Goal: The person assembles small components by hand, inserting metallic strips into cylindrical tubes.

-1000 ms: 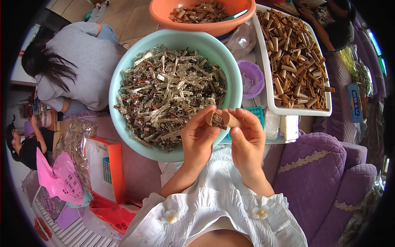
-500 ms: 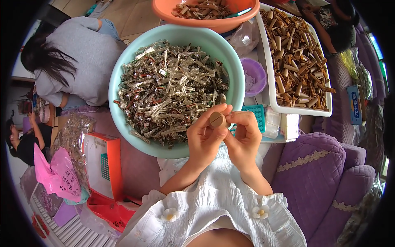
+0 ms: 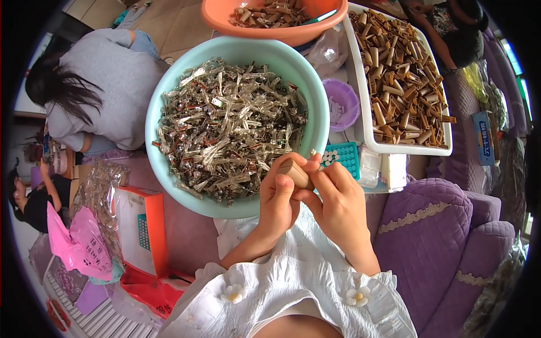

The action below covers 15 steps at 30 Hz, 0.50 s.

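A short brown tube (image 3: pixel 297 173) is held between my two hands, near the closest edge of the big mint-green basin. My left hand (image 3: pixel 277 205) is closed around its left end, thumb bent up beside it. At its right end, the fingers of my right hand (image 3: pixel 344 197) are pinched in and touching it. A small pale tip (image 3: pixel 313 152) pokes up by the fingertips; what it belongs to is hidden. The mint-green basin (image 3: pixel 155 163) holds a heap of clear, shiny wrapped strips (image 3: pixel 231 124). Just beyond my right hand lies a teal perforated tray (image 3: pixel 350 152) with small white pieces.
A white tray (image 3: pixel 369 135) of brown tapered pieces stands at right, beside a purple bowl (image 3: pixel 352 101). An orange basin (image 3: pixel 270 35) is at the back. An orange-sided box (image 3: pixel 159 231) and pink bag (image 3: pixel 84 242) lie left. A person in grey (image 3: pixel 112 84) bends nearby.
The brown tube has been tilted, so its side shows instead of its slitted round end. My right hand has turned over, its back now more in view, and shifted slightly right.
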Available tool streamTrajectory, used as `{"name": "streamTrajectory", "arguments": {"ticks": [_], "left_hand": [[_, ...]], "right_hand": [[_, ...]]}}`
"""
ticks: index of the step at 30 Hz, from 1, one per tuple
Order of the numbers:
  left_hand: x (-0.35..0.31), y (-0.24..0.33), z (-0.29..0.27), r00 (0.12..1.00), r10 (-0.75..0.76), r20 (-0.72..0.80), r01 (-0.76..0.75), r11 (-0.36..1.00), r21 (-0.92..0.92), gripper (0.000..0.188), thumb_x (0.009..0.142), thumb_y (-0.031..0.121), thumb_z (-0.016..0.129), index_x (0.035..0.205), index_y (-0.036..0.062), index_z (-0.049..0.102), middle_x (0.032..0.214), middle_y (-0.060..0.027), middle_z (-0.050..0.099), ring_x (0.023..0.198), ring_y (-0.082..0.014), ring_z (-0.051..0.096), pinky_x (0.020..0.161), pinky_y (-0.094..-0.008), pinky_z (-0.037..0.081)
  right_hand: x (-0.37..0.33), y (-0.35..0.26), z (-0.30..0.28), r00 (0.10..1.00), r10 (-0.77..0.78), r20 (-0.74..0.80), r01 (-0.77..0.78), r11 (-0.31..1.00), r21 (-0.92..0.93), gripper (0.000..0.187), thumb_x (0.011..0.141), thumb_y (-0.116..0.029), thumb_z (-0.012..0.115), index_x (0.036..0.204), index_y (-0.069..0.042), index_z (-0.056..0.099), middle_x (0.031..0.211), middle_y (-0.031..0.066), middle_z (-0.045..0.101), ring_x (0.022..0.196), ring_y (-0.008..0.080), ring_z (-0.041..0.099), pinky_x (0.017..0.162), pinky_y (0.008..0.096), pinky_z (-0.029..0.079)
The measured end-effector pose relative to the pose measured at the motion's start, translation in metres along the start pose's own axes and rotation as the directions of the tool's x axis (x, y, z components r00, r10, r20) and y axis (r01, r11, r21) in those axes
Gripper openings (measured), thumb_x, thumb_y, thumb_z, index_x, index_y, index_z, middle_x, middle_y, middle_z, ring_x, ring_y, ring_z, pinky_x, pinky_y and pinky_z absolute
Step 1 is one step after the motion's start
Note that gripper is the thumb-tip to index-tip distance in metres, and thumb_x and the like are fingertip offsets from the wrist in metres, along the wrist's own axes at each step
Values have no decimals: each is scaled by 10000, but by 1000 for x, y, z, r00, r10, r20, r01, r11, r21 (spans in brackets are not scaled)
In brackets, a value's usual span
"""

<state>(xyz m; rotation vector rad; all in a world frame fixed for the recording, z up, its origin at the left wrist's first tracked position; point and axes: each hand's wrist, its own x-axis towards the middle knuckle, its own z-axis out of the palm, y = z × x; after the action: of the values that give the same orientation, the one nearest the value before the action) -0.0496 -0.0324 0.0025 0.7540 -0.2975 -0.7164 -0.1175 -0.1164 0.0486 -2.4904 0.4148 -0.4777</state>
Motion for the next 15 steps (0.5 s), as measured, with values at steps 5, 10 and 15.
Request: {"name": "streamTrajectory", "arguments": {"ticks": [5, 10, 15], "left_hand": [[-2, 1, -2, 995, -97, 21, 99, 990, -96, 459, 828, 437, 453, 1006, 15, 425, 881, -97, 541, 1007, -213, 493, 876, -336, 392], [-2, 6, 2, 998, -39, 47, 38, 999, 18, 474, 807, 461, 477, 1013, 38, 417, 854, -67, 516, 1055, -219, 458, 883, -352, 388], [1, 10, 1, 995, -85, 57, 90, 992, -90, 467, 796, 462, 493, 1007, 55, 402, 865, -56, 510, 1084, -218, 438, 905, -366, 376]], "right_hand": [[-9, 3, 19, 996, -46, -73, 54, 992, 117, 386, 584, 17, 560, 969, 16, 534, 791, 105, 472, 687, 273, 481, 586, 340, 419], [-3, 0, 9, 995, -57, -78, 76, 959, 273, 400, 613, -30, 616, 1000, 13, 524, 803, 117, 476, 702, 284, 493, 602, 342, 426], [-1, -3, 10, 994, -95, -63, 105, 978, 178, 315, 678, -175, 614, 904, 20, 511, 794, 133, 466, 689, 295, 496, 585, 354, 429]]}}
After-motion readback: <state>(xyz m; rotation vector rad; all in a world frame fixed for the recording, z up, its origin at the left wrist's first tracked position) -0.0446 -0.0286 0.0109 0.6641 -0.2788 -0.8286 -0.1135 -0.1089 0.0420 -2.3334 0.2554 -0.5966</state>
